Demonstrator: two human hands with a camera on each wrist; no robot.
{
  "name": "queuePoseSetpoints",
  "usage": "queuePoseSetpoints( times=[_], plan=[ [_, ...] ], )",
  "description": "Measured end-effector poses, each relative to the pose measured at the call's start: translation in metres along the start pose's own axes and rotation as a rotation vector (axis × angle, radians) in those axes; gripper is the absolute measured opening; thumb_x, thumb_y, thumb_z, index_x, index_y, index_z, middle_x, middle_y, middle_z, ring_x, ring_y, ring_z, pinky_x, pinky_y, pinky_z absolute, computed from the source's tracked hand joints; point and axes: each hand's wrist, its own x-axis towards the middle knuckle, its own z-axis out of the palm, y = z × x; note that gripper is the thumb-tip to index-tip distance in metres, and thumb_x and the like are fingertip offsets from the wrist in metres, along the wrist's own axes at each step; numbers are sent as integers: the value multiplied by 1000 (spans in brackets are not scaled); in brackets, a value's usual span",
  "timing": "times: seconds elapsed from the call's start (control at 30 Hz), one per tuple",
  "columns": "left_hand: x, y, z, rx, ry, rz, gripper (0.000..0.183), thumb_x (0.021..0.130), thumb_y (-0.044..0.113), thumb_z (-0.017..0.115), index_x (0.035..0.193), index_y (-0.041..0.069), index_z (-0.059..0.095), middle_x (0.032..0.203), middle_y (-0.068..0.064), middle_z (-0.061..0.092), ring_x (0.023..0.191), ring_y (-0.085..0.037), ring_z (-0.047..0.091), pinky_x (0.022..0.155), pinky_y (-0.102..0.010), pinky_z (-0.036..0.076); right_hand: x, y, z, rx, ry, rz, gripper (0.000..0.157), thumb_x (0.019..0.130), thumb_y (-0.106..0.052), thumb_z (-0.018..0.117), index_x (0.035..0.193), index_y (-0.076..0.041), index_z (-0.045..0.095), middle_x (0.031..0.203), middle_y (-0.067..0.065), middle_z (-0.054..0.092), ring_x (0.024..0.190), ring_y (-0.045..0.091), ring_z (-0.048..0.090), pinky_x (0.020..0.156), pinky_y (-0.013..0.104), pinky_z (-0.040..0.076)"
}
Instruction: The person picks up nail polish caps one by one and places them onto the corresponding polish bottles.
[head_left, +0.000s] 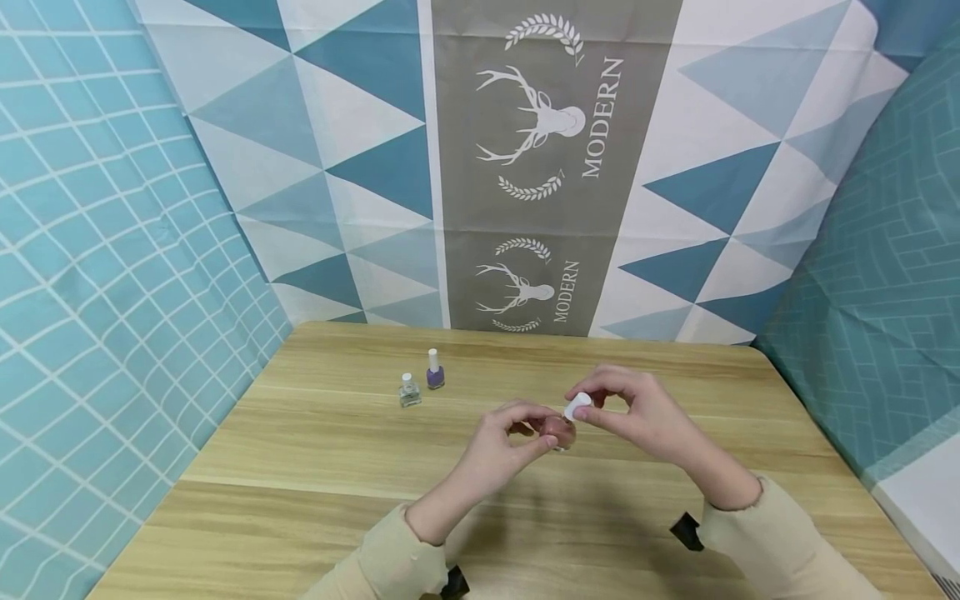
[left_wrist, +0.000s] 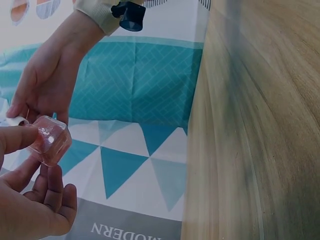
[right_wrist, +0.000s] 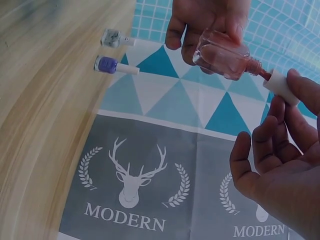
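Between thumb and fingers, my left hand [head_left: 501,446] pinches a clear glass nail polish bottle [right_wrist: 220,54] with pinkish polish inside, held tilted above the table. My right hand [head_left: 637,417] pinches the white cap [right_wrist: 281,86]. In the right wrist view the cap stands slightly off the bottle's threaded neck [right_wrist: 254,67]. A polish-coated brush stem [right_wrist: 265,75] spans that gap, its lower end inside the neck. The left wrist view shows the bottle [left_wrist: 51,141] from its base, with the cap [left_wrist: 17,121] partly hidden behind a finger.
On the wooden table [head_left: 315,450], left of the hands, stand a clear nail polish bottle [head_left: 409,392] and a purple nail polish bottle [head_left: 435,375], both with white caps on. A patterned cloth [head_left: 517,200] hangs behind the table. Blue sheets border both sides.
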Motion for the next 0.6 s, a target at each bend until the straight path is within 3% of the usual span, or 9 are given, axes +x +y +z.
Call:
queuePoseSetpoints(
  times=[0.6],
  plan=[
    [0,3,3,-30,-3,-61,26,79,10,66,105,7,63,94,-5,63,89,-18,57,81,-41,46,3,-1,0,19,-24,-9,17,77,-27,68,93,-28,63,81,-11,58,75,5,52,65,23,45]
  ],
)
